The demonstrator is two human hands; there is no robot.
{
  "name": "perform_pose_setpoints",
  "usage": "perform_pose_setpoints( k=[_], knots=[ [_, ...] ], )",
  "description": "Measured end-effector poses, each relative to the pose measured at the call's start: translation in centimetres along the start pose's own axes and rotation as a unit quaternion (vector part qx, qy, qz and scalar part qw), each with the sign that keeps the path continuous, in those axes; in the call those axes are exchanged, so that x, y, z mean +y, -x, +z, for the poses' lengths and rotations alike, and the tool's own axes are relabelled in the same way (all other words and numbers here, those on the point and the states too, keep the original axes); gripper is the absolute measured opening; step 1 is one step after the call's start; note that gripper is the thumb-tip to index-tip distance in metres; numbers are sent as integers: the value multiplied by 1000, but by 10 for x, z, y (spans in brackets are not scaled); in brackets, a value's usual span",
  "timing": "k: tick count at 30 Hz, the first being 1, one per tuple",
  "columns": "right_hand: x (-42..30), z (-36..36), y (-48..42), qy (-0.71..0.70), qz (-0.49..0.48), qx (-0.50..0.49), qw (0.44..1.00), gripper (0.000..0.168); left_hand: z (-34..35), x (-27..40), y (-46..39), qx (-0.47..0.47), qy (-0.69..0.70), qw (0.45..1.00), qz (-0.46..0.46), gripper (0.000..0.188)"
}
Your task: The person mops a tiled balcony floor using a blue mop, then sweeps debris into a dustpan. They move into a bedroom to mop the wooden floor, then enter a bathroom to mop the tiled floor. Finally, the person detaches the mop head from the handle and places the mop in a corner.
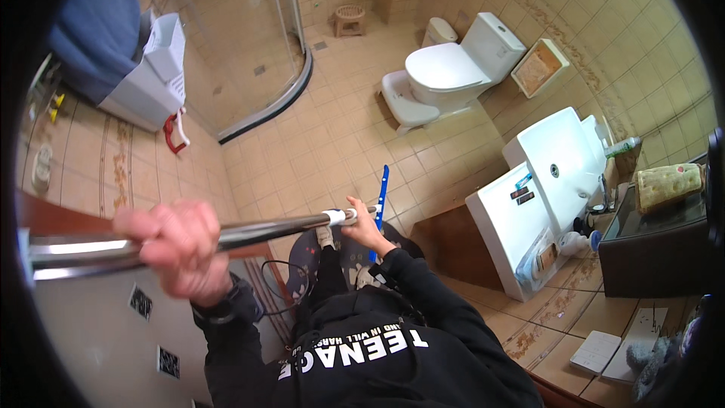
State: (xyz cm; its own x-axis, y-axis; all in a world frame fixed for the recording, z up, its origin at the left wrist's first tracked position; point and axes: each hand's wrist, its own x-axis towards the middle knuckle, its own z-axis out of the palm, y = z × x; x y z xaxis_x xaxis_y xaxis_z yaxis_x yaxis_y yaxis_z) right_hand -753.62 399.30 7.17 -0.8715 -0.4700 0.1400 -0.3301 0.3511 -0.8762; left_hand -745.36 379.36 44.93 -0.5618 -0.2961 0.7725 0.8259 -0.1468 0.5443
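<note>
Both hands are on the shiny metal pole (266, 231) of a floor squeegee. My left hand (184, 252), large and close to the camera, is closed around the upper part of the pole. Further down, past a white collar (335, 217), my right hand (362, 229) grips the pole near its lower end. The blue squeegee blade (383, 195) is just beyond my right hand. Part of the blade is hidden behind that hand and forearm. Below it lies a dark patterned mat (303, 252), where my shoes are partly seen.
A white toilet (447, 66) with a step stool (405, 102) stands ahead. The white washbasin (566, 153) juts out on the right. A curved glass shower enclosure (243, 39) stands at the far left, near a grey laundry basket (150, 90). A plastic stool (349, 20) sits at the back.
</note>
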Motion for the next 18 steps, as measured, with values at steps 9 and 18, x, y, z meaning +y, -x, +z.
perform_pose_setpoints(
  k=[9, 18],
  knots=[
    [-97, -43, -173, 105, 109, 135, 979, 17, -55, -184, -67, -32, -116, 991, 56, 64],
    [-92, -78, -229, 22, 40, 159, 986, 44, -74, -310, -63, 13, 130, 964, -233, 28]
  ],
)
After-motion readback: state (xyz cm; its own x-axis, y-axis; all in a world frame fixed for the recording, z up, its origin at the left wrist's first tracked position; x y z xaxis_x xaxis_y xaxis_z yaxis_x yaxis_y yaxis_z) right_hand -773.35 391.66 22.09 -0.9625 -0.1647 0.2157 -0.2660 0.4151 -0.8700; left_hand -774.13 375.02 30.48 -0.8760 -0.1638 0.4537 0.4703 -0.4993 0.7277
